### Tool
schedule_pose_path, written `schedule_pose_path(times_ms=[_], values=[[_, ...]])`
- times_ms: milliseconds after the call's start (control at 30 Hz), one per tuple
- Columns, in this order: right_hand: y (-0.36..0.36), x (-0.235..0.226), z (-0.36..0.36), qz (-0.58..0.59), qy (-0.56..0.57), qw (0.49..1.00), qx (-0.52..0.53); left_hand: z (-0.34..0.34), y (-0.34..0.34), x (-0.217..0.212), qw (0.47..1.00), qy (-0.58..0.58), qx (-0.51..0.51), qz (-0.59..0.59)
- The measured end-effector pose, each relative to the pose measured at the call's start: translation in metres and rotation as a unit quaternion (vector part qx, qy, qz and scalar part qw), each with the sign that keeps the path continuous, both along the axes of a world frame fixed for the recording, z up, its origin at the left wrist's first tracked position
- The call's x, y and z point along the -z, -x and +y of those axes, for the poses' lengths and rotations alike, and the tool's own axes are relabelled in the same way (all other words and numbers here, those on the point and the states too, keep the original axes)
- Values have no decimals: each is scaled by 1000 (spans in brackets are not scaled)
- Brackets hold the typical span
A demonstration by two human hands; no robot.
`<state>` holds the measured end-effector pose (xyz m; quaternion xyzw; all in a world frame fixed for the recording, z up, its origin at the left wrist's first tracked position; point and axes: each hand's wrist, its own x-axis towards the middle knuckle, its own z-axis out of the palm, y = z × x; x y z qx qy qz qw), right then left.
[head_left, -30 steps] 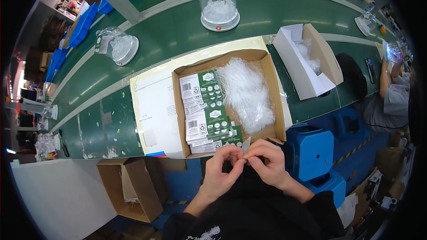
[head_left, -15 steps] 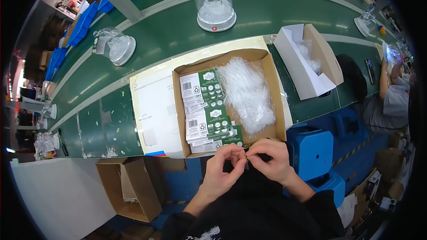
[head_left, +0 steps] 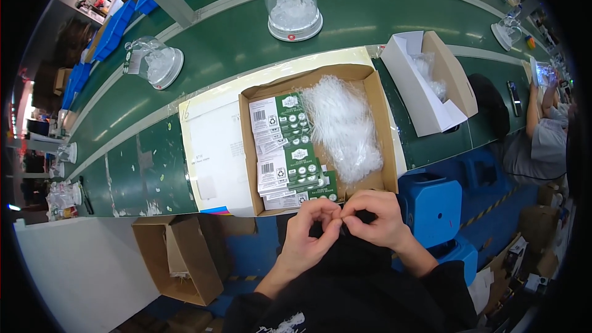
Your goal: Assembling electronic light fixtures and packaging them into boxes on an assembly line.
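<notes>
My left hand [head_left: 312, 228] and my right hand [head_left: 378, 222] meet just in front of the near edge of a shallow cardboard box [head_left: 385, 111]. Thumb and fingers of each hand are pinched, the tips almost touching. Whatever lies between them is too small to make out. In the box, stacks of green and white printed cards [head_left: 301, 159] fill the left side. Beside them is a loose heap of clear plastic strands [head_left: 346, 129].
Clear domes on round bases, one a glass dome [head_left: 292, 9] and one a tagged dome [head_left: 161, 65], stand on the green conveyor [head_left: 228, 37]. A white carton [head_left: 425, 102] holds wrapped items. Blue stools [head_left: 431, 209] are at right; an open brown carton [head_left: 179, 262] is below left. Another person [head_left: 542, 129] sits far right.
The two nearer domes have slid slightly left along the conveyor. My hands stay pinched together in nearly the same place.
</notes>
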<state>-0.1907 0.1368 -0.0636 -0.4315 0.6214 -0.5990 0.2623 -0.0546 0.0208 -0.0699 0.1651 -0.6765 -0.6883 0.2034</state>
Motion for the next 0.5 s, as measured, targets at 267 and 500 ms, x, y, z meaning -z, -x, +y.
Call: schedule_pose_path(times_ms=[267, 500], values=[[0, -1, -1, -14, -20, 1000, -10, 0, -2, 0, 999, -40, 10, -23], [1, -1, -1, -18, -23, 1000, -8, 1, -3, 3, 994, -105, 3, -22]])
